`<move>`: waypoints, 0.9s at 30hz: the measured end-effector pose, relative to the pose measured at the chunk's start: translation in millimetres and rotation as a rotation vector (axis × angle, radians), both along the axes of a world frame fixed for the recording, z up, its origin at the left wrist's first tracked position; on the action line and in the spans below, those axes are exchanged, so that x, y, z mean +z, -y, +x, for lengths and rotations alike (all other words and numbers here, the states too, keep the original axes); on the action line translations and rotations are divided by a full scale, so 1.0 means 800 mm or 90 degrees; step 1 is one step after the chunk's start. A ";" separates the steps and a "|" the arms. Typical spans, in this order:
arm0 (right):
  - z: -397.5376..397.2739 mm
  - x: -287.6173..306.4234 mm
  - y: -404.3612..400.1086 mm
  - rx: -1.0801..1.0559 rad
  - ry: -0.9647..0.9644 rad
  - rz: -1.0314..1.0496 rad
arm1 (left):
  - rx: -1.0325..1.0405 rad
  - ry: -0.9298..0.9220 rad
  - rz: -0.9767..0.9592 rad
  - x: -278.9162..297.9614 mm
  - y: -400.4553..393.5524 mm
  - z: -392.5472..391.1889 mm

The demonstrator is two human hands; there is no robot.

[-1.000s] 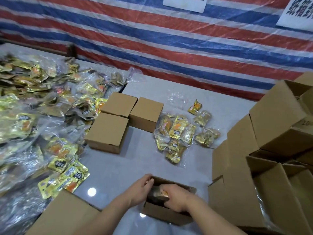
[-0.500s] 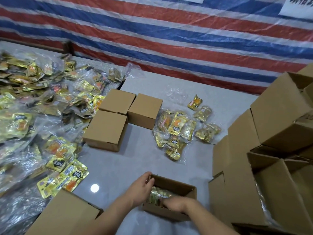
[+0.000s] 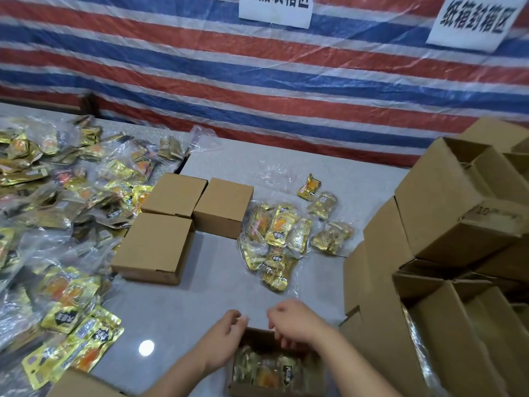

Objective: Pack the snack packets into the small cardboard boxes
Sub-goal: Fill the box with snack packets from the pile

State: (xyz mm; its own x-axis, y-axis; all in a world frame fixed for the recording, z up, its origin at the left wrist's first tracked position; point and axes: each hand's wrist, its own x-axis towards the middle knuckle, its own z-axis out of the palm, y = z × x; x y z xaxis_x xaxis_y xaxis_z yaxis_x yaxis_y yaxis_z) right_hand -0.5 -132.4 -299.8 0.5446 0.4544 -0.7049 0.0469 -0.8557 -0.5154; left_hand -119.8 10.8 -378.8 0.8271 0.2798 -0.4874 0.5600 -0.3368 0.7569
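Observation:
A small open cardboard box (image 3: 313,365) sits at the near edge of the table, filled with gold snack packets (image 3: 266,371). My left hand (image 3: 226,335) is at the box's far left corner with loosely curled fingers that grip nothing I can see. My right hand (image 3: 296,322) hovers over the far rim, fingers curled downward and empty. Loose packets (image 3: 274,239) in clear plastic lie mid-table beyond the box. Three closed small boxes (image 3: 156,247) stand to the left of them.
A large heap of bagged gold packets (image 3: 57,224) covers the left side. Stacked empty cartons (image 3: 446,224) fill the right. Another carton (image 3: 80,388) sits at the near left corner. A striped tarp wall with paper signs (image 3: 274,7) closes off the back.
My right hand has come up out of the box, where it was pressing packets down, to the far rim. My left hand has slid from the box's left side to its far corner.

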 end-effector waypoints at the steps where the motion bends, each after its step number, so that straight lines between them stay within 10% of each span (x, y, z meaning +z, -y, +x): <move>1: 0.011 0.009 -0.002 -0.038 0.054 0.023 | 0.020 0.004 0.019 0.000 -0.005 0.016; 20: 0.100 0.005 0.010 -0.438 0.095 -0.025 | -0.298 -0.197 0.572 -0.080 0.046 0.311; 27: 0.113 -0.005 0.004 -0.475 0.063 0.008 | -0.298 -0.239 0.516 -0.090 0.081 0.288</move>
